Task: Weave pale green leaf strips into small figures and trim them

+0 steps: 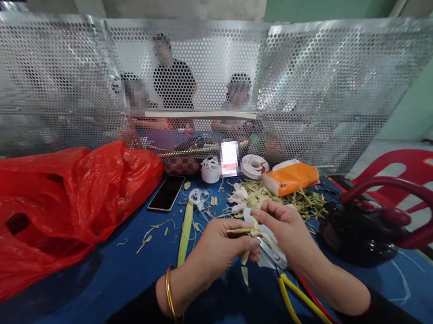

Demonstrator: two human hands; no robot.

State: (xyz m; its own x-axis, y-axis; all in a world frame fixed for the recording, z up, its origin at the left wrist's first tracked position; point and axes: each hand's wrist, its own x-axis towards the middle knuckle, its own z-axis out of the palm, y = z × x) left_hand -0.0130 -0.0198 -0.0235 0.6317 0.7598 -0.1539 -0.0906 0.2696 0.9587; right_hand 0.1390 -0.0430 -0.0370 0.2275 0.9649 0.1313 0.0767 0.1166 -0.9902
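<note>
Above the table, my left hand [223, 246] is closed in a pinch on a small knotted piece of pale green leaf strips [254, 232]. My right hand [283, 227] pinches an upper end of the same strips, fingertips close to the left ones. Below both hands is a pair of snips with yellow handles [298, 300], its metal head partly hidden by the fingers and lying over white paper. A red handle [316, 297] shows beside it, partly behind my right forearm. Left of my hands lies a long flat green leaf strip [186, 232].
A crumpled red plastic bag [58, 204], a phone [166, 193], white cord [210, 171], a white spool [255, 166] and an orange packet [292, 176] surround the leaf scraps [309, 203]. A dark kettle [357, 234] stands right. Perforated metal screen [309, 80] behind; people beyond.
</note>
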